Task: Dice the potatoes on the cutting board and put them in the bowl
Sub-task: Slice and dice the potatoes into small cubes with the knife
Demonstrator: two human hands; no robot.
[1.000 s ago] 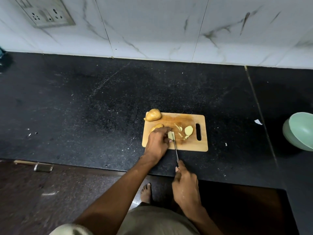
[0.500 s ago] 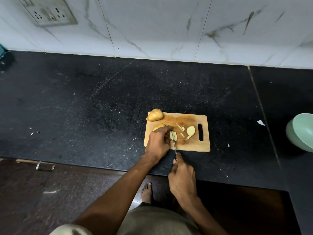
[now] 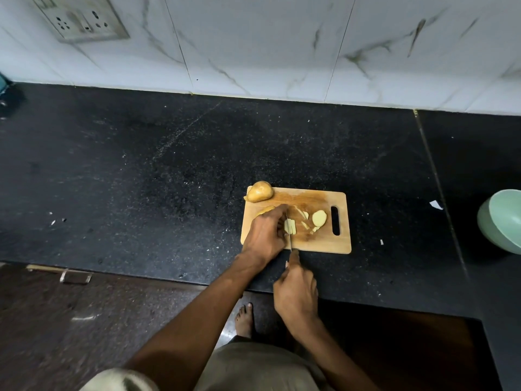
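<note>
With the left hand (image 3: 266,235) curled over the half potato (image 3: 265,210) on the cutting board (image 3: 318,244) and the right hand (image 3: 296,292) gripping the knife (image 3: 288,232), keep fingertips tucked and slices even (bowl (image 3: 501,221) waits far right).

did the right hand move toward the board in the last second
Yes. The right hand slid forward along the knife line, ending closer to the cutting board near edge.

Right hand (image 3: 296,292) and knife (image 3: 288,231) — now further forward across the potato (image 3: 289,226)
</note>
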